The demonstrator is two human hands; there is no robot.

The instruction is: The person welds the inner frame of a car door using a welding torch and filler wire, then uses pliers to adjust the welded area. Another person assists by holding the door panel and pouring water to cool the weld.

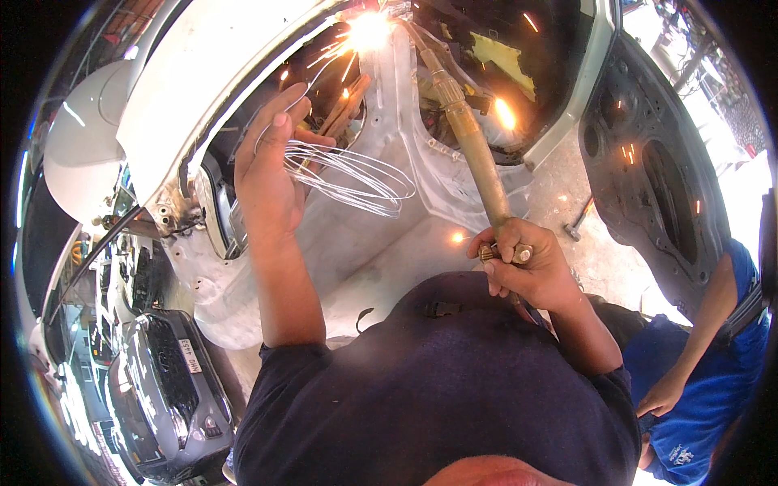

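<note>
A coil of thin, silvery filler wire (363, 180) hangs from my left hand (271, 174), which is closed on it. One strand runs up past the fingers toward the bright glare (369, 34), where sparks fly. My right hand (531, 263) grips the lower end of a brass gas welding torch (476, 150), with fingers around its valve knobs. The torch points up and slightly left, its thin tip ending at the glare on the bare metal pillar (387, 134) of a car body. The glare hides the exact spot where wire, tip and metal meet.
An open car door (656, 154) stands to the right, and a hammer (578, 219) lies on the floor beside it. A person in a blue shirt (705, 389) is close by at lower right. A dark car (166, 389) stands at lower left. Sparks scatter around the torch.
</note>
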